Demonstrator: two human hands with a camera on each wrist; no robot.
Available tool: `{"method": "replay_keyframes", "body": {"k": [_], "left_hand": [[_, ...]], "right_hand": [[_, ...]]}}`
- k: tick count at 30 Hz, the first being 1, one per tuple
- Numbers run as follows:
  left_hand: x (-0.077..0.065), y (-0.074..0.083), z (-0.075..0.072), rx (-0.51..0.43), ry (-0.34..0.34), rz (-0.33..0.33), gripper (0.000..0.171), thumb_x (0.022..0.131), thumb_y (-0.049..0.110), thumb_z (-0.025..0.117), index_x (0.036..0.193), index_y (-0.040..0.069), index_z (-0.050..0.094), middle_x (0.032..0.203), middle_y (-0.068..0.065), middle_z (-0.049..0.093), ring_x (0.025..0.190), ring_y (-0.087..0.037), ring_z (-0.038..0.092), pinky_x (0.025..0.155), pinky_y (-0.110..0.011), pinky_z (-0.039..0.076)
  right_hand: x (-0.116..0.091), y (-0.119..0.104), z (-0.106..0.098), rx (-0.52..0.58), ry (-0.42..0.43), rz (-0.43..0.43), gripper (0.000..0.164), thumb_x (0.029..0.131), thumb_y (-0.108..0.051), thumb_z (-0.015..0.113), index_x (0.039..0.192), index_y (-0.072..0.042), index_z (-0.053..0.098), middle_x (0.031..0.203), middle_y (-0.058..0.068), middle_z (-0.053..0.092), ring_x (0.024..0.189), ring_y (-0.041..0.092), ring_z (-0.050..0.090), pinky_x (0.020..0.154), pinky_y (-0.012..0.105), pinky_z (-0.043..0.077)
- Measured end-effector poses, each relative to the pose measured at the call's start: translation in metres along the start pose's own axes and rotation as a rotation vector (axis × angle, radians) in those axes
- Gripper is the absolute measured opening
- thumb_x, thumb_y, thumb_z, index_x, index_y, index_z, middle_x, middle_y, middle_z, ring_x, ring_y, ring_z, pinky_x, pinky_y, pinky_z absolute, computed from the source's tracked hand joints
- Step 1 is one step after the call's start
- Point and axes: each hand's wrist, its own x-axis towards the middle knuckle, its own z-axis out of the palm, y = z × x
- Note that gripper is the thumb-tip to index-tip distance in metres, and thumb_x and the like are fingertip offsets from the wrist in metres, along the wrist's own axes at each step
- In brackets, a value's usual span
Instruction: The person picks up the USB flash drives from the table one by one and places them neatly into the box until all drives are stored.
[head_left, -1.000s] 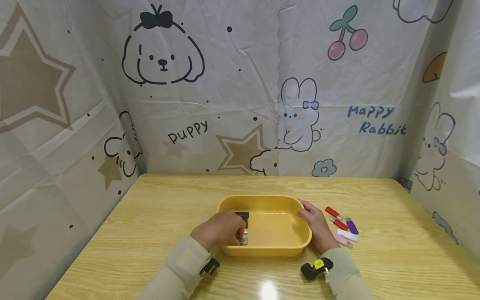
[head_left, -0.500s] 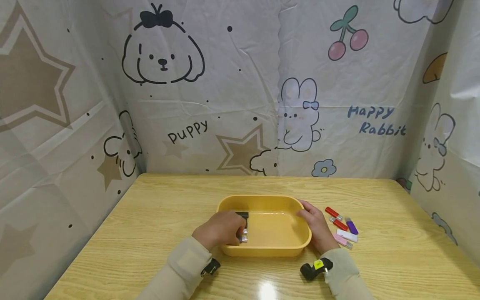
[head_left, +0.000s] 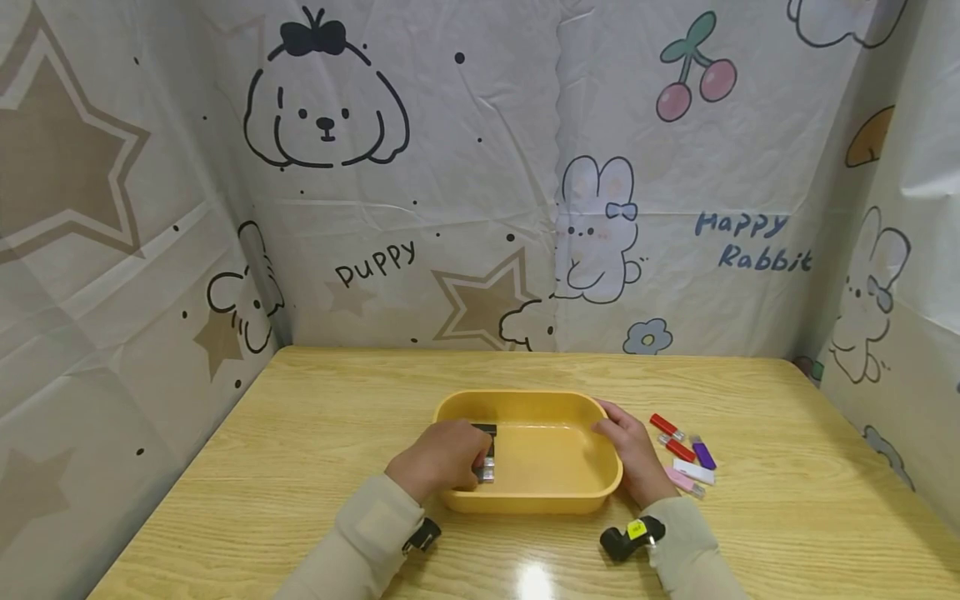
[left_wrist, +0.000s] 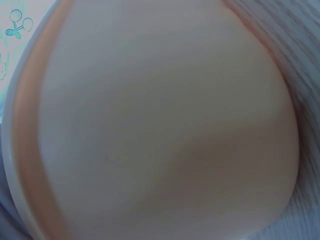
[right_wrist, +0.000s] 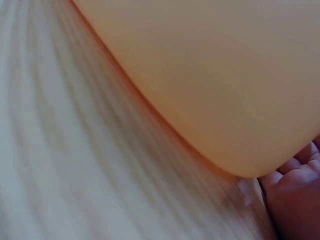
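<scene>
A yellow plastic bin (head_left: 528,504) stands on the table, and its walls fill most of both wrist views. My left hand (head_left: 442,457) reaches over its left side, fingers bent down at a USB flash drive (head_left: 486,475) whose metal end shows. The fingertips are mostly hidden behind the hand. Just beyond lies a black flash drive (head_left: 486,429) on the bin's floor, in line with the others at the left end. My right hand (head_left: 633,454) grips the bin's right end, thumb over the rim and fingers along the outside; part of that hand (right_wrist: 295,195) shows in the right wrist view.
Right of the bin lie several loose flash drives: two red ones, the farther red drive (head_left: 666,426) and the nearer red drive (head_left: 678,447), a purple drive (head_left: 703,452), a white drive (head_left: 694,472) and a pink drive (head_left: 686,482). Patterned cloth (head_left: 480,183) encloses the wooden table (head_left: 315,433).
The nearest flash drive in the bin has shifted slightly away from me, closer to the others, with small movements of my left hand. The right hand keeps its hold on the bin.
</scene>
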Motion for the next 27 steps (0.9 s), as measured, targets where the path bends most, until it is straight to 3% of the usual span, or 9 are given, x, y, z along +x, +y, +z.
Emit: {"method": "replay_keyframes", "body": {"k": [19, 27], "left_hand": [[0.0, -0.003, 0.004, -0.012, 0.004, 0.009, 0.025, 0.065, 0.015, 0.076, 0.062, 0.019, 0.051, 0.06, 0.011, 0.046, 0.058, -0.008, 0.044, 0.052, -0.023, 0.037], [-0.001, -0.01, -0.004, -0.115, 0.03, 0.067, 0.02, 0.076, 0.03, 0.07, 0.07, 0.021, 0.054, 0.063, 0.012, 0.047, 0.058, -0.006, 0.044, 0.053, -0.022, 0.037]], "right_hand": [[-0.001, 0.003, -0.001, 0.004, -0.012, -0.021, 0.046, 0.082, -0.004, 0.047, 0.128, -0.004, 0.046, 0.125, 0.016, 0.048, 0.105, 0.026, 0.052, 0.086, 0.035, 0.045], [0.0, -0.001, 0.0, -0.064, -0.011, 0.003, 0.046, 0.084, -0.007, 0.047, 0.13, -0.007, 0.045, 0.129, 0.014, 0.047, 0.109, 0.025, 0.049, 0.088, 0.033, 0.043]]}}
